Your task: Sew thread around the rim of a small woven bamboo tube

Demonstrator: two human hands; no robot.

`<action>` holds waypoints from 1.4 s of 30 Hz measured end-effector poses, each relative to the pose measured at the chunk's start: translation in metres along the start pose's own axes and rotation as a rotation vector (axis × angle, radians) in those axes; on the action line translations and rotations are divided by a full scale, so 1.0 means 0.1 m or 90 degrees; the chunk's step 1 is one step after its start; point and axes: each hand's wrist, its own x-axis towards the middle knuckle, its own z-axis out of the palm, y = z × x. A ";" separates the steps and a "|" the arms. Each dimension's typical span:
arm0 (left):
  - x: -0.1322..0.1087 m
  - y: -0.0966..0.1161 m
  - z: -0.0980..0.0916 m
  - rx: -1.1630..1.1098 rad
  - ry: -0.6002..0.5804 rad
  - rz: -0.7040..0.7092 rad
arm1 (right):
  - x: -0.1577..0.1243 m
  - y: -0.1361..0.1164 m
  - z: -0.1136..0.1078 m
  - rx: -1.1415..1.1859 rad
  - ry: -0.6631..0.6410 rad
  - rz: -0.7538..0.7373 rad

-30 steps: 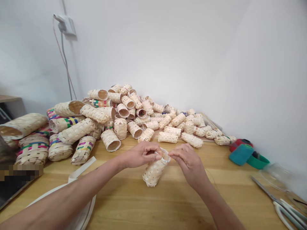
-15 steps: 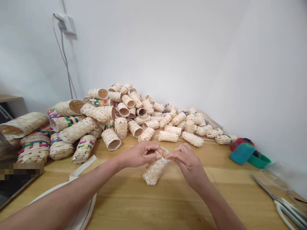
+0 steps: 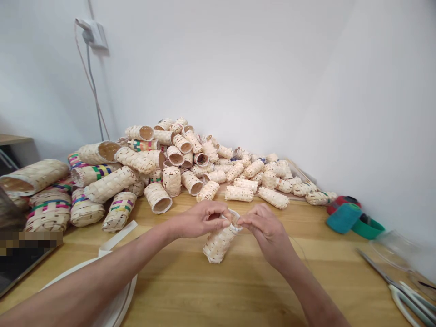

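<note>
- the left hand (image 3: 203, 220) is closed in a pinch on the rim of a small woven basket (image 3: 220, 245); its thumb is outside the rim and its fingers curl over into the mouth;
- the right hand (image 3: 267, 229) has its thumb and fingertips pinched together at the right edge of the same rim, the other fingers folded in; what lies between the fingertips is too small to tell;
- the small woven basket is between the two hands, tilted, its white-edged mouth up and to the right, its base down and to the left; whether the base touches the wooden table (image 3: 190, 293) i cannot tell;
- a thin thread (image 3: 301, 250) shows faintly just beside the right wrist;
- behind the hands a big heap of baskets (image 3: 235, 172) spreads along the wall (image 3: 259, 81); most are plain, some have coloured bands;
- a roll of white strip (image 3: 131, 290) is partly under the left forearm, its loose end near the heap;
- at the right are red, blue and green spools (image 3: 344, 219) close together, and scissors (image 3: 376, 268) nearer the front;
- a socket (image 3: 98, 36) with cables is at the upper left
</note>
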 end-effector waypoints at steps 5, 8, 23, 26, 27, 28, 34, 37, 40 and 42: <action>0.00 0.01 0.00 0.007 -0.002 0.005 | 0.00 -0.01 0.00 0.017 0.004 -0.001; 0.00 0.03 0.01 0.001 0.000 0.005 | 0.01 -0.03 0.01 0.017 -0.004 -0.003; 0.00 0.02 0.01 -0.022 0.003 0.002 | 0.00 0.02 -0.02 -0.002 -0.005 -0.009; 0.00 0.03 0.01 -0.020 0.002 0.000 | 0.00 0.01 -0.01 0.005 -0.006 -0.006; 0.00 0.03 0.01 -0.019 0.001 0.000 | 0.00 0.01 -0.01 0.007 -0.007 -0.005; 0.00 0.03 0.01 -0.018 -0.001 0.000 | 0.00 0.01 -0.01 0.009 -0.007 -0.006; 0.00 0.05 0.01 -0.014 -0.001 0.007 | 0.00 -0.01 0.00 0.007 -0.010 -0.005; 0.00 0.06 0.02 -0.005 -0.005 0.014 | 0.00 -0.01 0.00 0.005 -0.016 -0.006; 0.00 0.06 0.02 0.001 -0.005 0.017 | 0.01 -0.02 -0.01 0.017 -0.023 -0.005; 0.00 0.06 0.03 0.008 -0.010 0.024 | 0.02 -0.04 -0.01 0.031 -0.032 0.003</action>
